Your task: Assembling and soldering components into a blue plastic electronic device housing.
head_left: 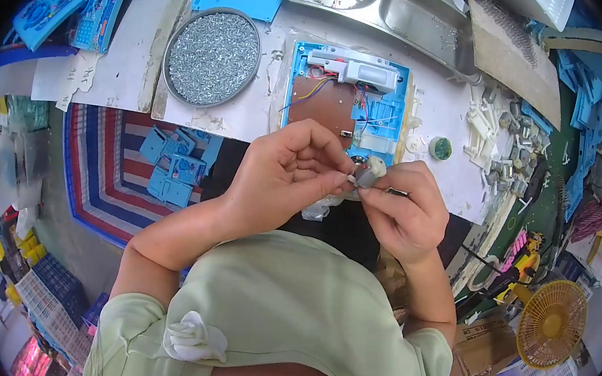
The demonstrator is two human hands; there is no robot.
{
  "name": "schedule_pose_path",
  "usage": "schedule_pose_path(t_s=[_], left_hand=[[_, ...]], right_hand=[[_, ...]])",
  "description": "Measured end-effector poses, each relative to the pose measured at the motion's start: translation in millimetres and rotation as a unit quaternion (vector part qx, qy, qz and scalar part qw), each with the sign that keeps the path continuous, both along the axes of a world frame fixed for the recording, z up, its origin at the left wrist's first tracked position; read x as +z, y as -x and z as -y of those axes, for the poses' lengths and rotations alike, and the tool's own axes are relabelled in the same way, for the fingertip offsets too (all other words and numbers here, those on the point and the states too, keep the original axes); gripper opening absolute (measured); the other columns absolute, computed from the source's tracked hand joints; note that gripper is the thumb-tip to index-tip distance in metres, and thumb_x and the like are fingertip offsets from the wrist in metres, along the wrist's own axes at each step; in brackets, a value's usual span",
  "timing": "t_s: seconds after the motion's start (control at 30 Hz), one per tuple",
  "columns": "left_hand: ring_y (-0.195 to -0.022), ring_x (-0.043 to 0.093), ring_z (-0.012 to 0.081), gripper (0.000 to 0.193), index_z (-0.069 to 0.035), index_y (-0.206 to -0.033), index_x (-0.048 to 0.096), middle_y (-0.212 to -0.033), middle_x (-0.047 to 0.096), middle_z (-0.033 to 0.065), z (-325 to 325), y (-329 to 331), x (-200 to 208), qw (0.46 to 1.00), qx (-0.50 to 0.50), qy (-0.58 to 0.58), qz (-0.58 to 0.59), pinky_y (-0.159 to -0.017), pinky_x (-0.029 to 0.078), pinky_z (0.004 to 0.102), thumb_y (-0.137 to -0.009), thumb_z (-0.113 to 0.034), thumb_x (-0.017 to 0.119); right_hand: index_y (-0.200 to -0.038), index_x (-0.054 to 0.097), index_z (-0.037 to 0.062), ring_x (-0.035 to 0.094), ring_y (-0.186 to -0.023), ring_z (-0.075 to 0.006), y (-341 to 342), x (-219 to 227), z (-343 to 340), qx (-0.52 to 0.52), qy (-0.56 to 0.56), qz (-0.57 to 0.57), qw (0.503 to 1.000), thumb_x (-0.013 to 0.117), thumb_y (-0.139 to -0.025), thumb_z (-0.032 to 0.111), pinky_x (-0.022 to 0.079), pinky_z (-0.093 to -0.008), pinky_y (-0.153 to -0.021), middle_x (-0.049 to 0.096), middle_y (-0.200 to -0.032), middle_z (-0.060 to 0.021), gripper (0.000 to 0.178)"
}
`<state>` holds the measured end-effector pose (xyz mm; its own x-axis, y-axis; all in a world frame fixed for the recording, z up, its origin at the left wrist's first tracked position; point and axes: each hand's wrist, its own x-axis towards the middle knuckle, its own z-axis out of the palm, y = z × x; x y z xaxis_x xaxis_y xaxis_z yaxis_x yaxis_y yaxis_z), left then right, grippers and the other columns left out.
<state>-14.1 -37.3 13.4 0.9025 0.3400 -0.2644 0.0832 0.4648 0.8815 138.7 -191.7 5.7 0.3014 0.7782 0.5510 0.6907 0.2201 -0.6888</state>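
Note:
Between my two hands, close to my chest, is a small silver motor (367, 176) with a whitish end piece. My right hand (410, 210) is closed on it with thumb and fingertips, and a thin dark piece shows by those fingers. My left hand (292, 165) pinches at the motor's left side; its fingertips hide what exactly they grip there. Just beyond the hands lies an opened blue plastic casing (389, 127) holding a brown board (320, 106), coloured wires and a white-grey plastic housing (361, 71).
A round tray of small screws (213, 58) stands at the left. A metal compartment tray (407, 16) with springs is at the back. To the right are a small green-filled tub (439, 148) and a pile of motors and white parts (503, 147). Blue panels (175, 164) lie lower left.

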Motion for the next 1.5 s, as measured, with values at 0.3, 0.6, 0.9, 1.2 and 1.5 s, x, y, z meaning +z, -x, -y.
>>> schedule_pose_path(t_s=[0.3, 0.6, 0.9, 1.2, 1.5], left_hand=[[-0.087, 0.072, 0.0213, 0.019, 0.0, -0.099, 0.06, -0.101, 0.072, 0.0148, -6.4, 1.4, -1.8, 0.922, -0.004, -0.386, 0.039, -0.077, 0.06, 0.0326, -0.087, 0.009, 0.072], [-0.091, 0.071, 0.0243, 0.021, 0.001, -0.101, 0.061, -0.103, 0.071, 0.0171, -10.2, -5.2, 6.5, 0.925, -0.023, -0.369, 0.082, -0.08, 0.057, 0.0326, -0.085, 0.012, 0.07], [-0.104, 0.068, 0.0238, 0.02, 0.003, -0.103, 0.062, -0.116, 0.067, 0.0198, -4.6, -4.2, 0.3, 0.951, -0.023, -0.292, 0.1, -0.09, 0.055, 0.0341, -0.086, 0.013, 0.068], [-0.093, 0.065, 0.0263, 0.022, -0.002, -0.097, 0.066, -0.124, 0.059, 0.0161, -7.8, -15.0, -1.2, 0.877, -0.011, -0.464, 0.124, -0.08, 0.055, 0.0335, -0.078, 0.007, 0.076], [-0.104, 0.057, 0.0254, 0.028, -0.008, -0.101, 0.072, -0.124, 0.057, 0.0127, -23.8, -44.7, -3.6, 0.772, 0.035, -0.633, 0.049, -0.087, 0.045, 0.0405, -0.075, -0.001, 0.08]], right_hand=[[-0.098, 0.069, 0.005, 0.064, -0.072, -0.026, -5.1, 6.0, -3.3, -0.016, 0.076, -0.058, 0.995, 0.085, -0.066, -0.002, 0.052, -0.0337, -0.062, 0.065, -0.086, -0.0079, 0.036], [-0.106, 0.069, 0.0049, 0.065, -0.067, -0.0249, -17.5, 24.7, -7.5, 0.052, 0.089, 0.075, 0.992, 0.087, -0.069, 0.003, 0.052, -0.0338, -0.057, 0.068, -0.084, -0.0077, 0.042], [-0.109, 0.07, 0.0029, 0.064, -0.067, -0.0222, -10.3, 12.9, -2.6, 0.032, 0.006, 0.094, 0.995, 0.082, -0.068, 0.0, 0.052, -0.0302, -0.052, 0.068, -0.088, -0.0101, 0.043], [-0.109, 0.07, 0.0018, 0.064, -0.067, -0.0232, -14.6, 3.7, 1.9, 0.038, 0.01, 0.085, 0.996, 0.079, -0.072, -0.002, 0.052, -0.0304, -0.054, 0.068, -0.086, -0.0104, 0.039], [-0.118, 0.067, -0.0014, 0.07, -0.081, -0.0243, -42.8, -7.9, 44.5, -0.117, 0.071, -0.042, 0.99, 0.072, -0.082, -0.007, 0.057, -0.0331, -0.073, 0.074, -0.107, -0.0175, 0.037]])
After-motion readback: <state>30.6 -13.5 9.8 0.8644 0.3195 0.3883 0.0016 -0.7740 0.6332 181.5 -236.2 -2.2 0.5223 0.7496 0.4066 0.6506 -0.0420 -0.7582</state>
